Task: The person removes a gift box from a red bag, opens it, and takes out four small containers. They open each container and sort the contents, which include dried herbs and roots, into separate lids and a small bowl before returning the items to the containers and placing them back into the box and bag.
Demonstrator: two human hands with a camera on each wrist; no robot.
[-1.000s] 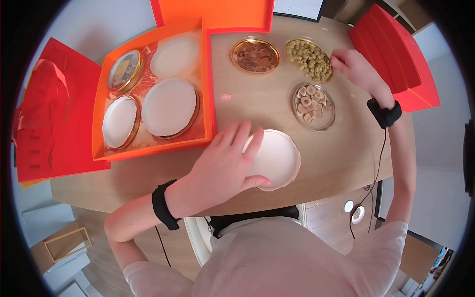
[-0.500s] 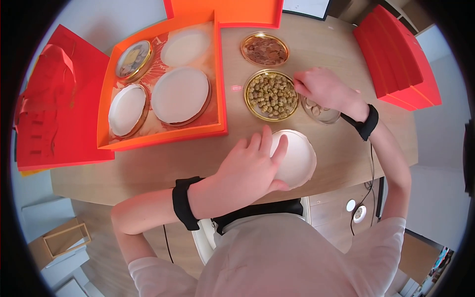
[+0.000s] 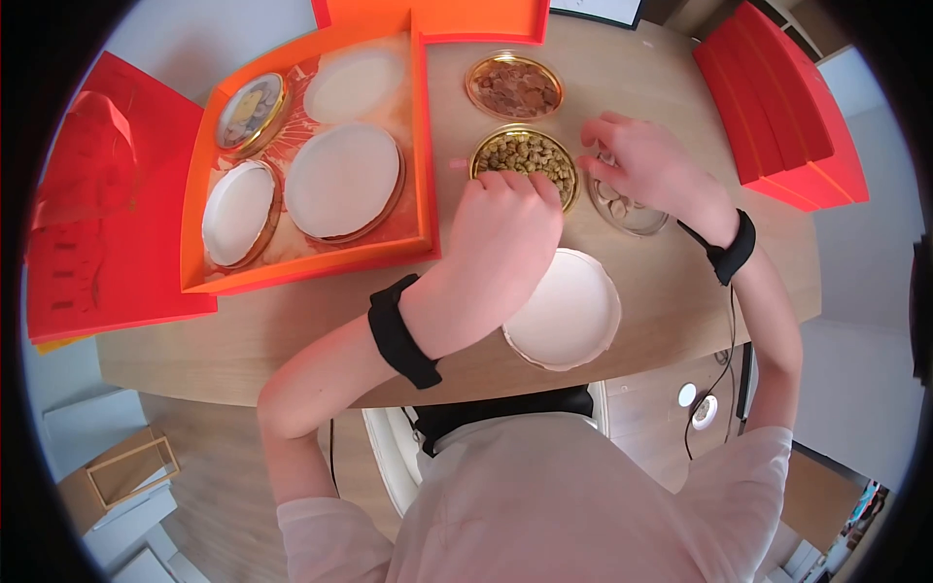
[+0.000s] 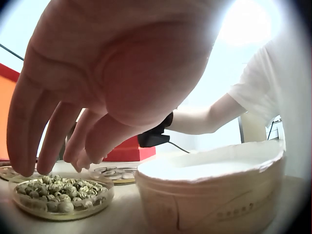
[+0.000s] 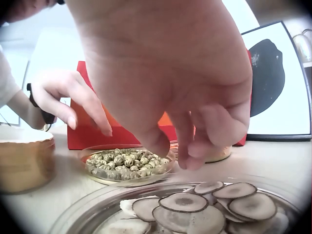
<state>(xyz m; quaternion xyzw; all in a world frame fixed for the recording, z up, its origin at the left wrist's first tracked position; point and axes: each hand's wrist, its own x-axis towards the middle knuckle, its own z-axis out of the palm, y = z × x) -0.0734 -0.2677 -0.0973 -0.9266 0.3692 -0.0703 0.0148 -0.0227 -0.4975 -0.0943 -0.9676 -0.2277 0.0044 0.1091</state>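
A round, gold-rimmed dish of greenish, rolled-up balls (image 3: 533, 155) stands at mid-table. My left hand (image 3: 505, 257) reaches over its near edge, fingers pointing down; in the left wrist view the fingertips hang just above the balls (image 4: 63, 195). To the right, my right hand (image 3: 646, 170) hovers over a clear dish of pale, dark-edged slices (image 5: 190, 209) and partly hides it from the head camera. Its fingers are loosely bent, with nothing seen between them. A round tub (image 4: 209, 200) with tan sides and a white top sits by my left wrist.
An open orange box (image 3: 311, 277) on the left holds several round containers. Behind the balls is a dish of brown pieces (image 3: 515, 85). A red bag (image 3: 107, 243) lies at far left, and red boxes (image 3: 777, 107) stand at the right.
The dish of balls came left and nearer, beside the slices, with my right hand, which has since drawn back slightly. My left hand went from the white-topped tub to the balls.
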